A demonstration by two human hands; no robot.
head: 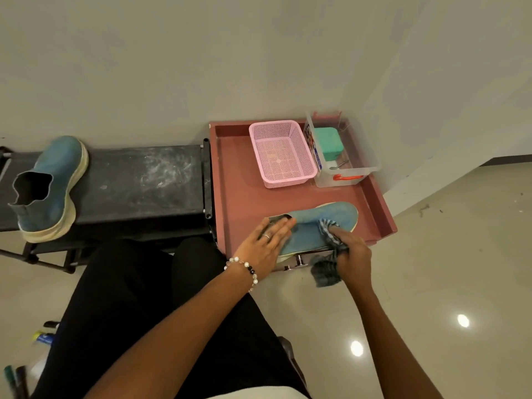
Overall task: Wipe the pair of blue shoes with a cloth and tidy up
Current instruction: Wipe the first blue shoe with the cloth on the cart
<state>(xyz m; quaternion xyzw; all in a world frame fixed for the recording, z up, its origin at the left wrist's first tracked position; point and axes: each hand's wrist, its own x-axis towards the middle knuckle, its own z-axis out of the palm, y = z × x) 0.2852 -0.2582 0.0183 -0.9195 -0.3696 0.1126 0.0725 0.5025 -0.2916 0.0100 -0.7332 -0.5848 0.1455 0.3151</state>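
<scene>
The left hand [266, 243] lies flat and open on a blue shoe [316, 226] on the red tray [244, 197]. The right hand [352, 256], closed around a striped cloth [328, 260], presses it against the shoe. The other blue shoe [53, 188] stands on the black bench [138, 182]. The clear box [345, 159] has an unreadable label.

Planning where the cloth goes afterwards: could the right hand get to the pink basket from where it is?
Probably yes: the pink basket sits open-topped beyond the shoe, nothing above it, though the right hand holds the cloth.

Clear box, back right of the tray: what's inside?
The clear box holds a green block and a small metal item, too small to identify. A label hides the left end.
</scene>
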